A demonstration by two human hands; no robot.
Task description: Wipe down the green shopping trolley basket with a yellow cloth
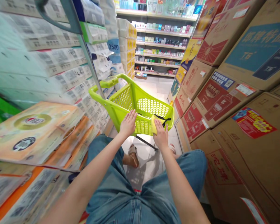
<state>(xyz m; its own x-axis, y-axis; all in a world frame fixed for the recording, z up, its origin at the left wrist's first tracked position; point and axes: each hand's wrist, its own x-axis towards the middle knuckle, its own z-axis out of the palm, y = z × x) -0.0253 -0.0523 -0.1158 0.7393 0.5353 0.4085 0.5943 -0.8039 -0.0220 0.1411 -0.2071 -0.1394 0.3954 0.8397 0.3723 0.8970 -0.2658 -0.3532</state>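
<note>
The green basket [142, 105], perforated and on a wheeled frame, stands in front of the person in a narrow aisle and is the reference for all positions below.

Clearance: left of the basket, stacked white packages [58, 62] rise close to its handle end, where a metal pole [91, 62] stands up. Right of the basket, a wall of cartons [214, 96] runs along the aisle; only a narrow strip of room separates it from the basket's end. Beyond the basket, open floor [159, 88] extends to the shelves [163, 32]. On the near side, the person's knees are spread, with floor visible between them under the basket.

Hands: both forearms reach forward and converge toward the basket's near wall, backs of the hands upward. The left hand [128, 123] is released, fingers extended and close together, at the near rim; contact cannot be confirmed. The right hand [161, 132] lies over a yellow cloth [154, 123], fingers extended; whether it pinches the cloth cannot be told. The cloth sits at the basket's near rim, toward its right end, beside a black strap [164, 119].
</note>
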